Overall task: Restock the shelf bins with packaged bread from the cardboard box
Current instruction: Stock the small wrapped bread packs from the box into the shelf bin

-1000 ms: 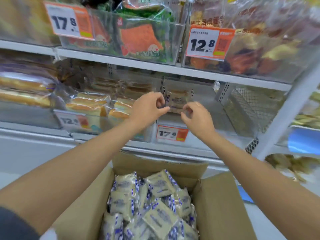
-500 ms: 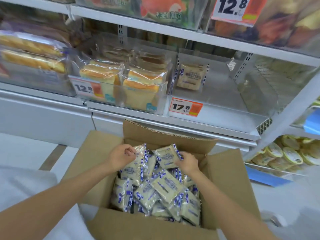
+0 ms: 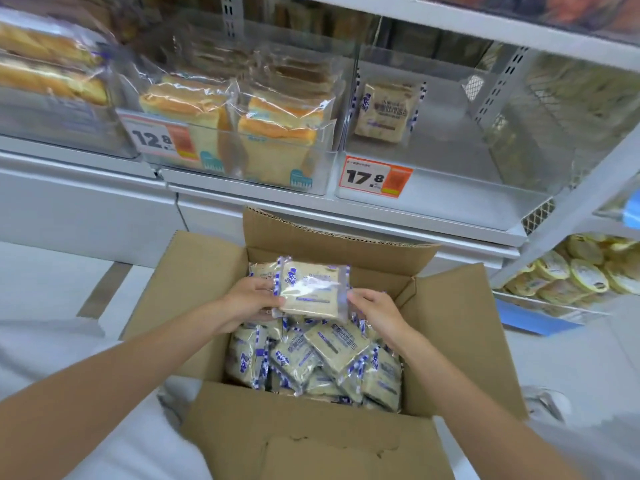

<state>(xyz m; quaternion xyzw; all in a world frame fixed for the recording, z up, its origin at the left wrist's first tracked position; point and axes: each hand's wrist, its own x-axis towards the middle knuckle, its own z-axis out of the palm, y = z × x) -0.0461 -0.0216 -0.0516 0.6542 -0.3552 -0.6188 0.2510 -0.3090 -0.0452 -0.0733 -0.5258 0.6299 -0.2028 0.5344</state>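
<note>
An open cardboard box (image 3: 311, 441) stands on the floor below the shelf, filled with several bread packs (image 3: 332, 355) in clear wrap with blue-and-white edges. Over the box, a raised bread pack (image 3: 311, 289) is gripped on its left side by my left hand (image 3: 249, 299), with a second pack showing behind it. My right hand (image 3: 374, 310) pinches the raised pack's right edge. The clear shelf bin (image 3: 443, 199) with the 17.8 tag holds one bread pack (image 3: 384, 112) standing at its back.
The neighbouring bin (image 3: 242, 168), tagged 12.8, holds sliced loaf bags. Long loaves (image 3: 48, 71) fill the bin at far left. A white shelf post (image 3: 568, 216) slants at right, with round yellow-lidded packs (image 3: 571, 271) on a lower shelf beyond. The box's back flap (image 3: 311, 233) stands upright.
My hands left the 17.8 bin, dropped into the box, and now lift a bread pack above the others. The view has tilted down toward the box.
</note>
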